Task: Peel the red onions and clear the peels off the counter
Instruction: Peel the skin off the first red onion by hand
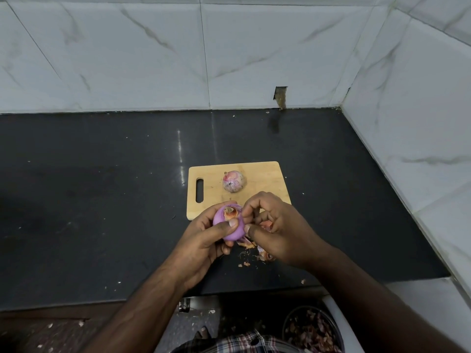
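Observation:
My left hand [204,238] grips a mostly peeled purple onion [229,225] just off the front edge of the wooden cutting board [262,174]. Its thumb lies across the onion's front. My right hand [275,230] pinches loose skin at the onion's right side, with orange peel scraps tucked in its palm. A second onion [234,182], still in its papery skin, sits on the board. Torn peels [254,253] lie on the black counter [102,200] under my right hand.
Marble-tiled walls close off the back and the right side of the counter. Below the counter's front edge stands a round bin [313,329] holding several peel scraps. Small crumbs dot the counter.

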